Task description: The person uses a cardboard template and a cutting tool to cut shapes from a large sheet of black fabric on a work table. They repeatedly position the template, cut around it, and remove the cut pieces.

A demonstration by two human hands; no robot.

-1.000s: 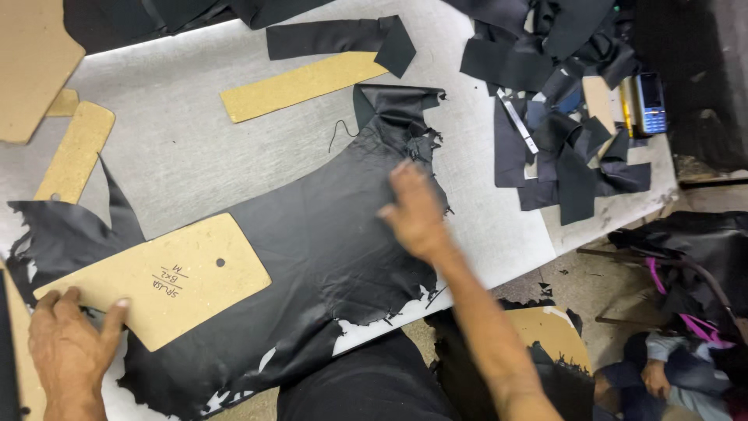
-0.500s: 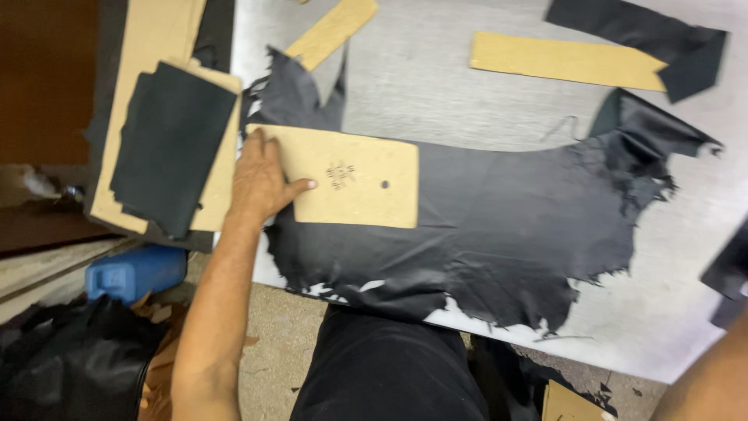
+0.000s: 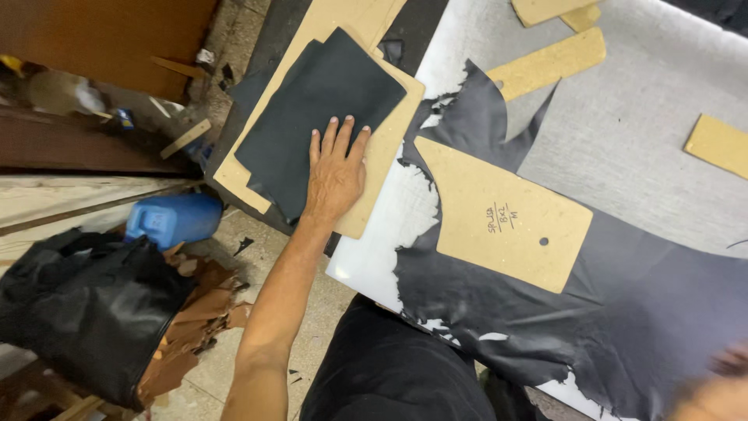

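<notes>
- The left hand is laid flat, fingers spread, on a dark cut leather piece lying atop a tan board stack, left of the table.
- The piece is best slid flat, uncreased.
- The right hand is blurred; its state cannot be told.

A leather-cutting workshop, seen from above. A large black hide with ragged, partly cut edges is spread over the grey desk, with stiff tan cardboard patterns lying on and around it, and a stack of pattern boards at the desk's end carries a cut black leather piece. The bare concrete floor beside the desk is littered with brown offcuts, a black bag and a blue plastic jug.
</notes>
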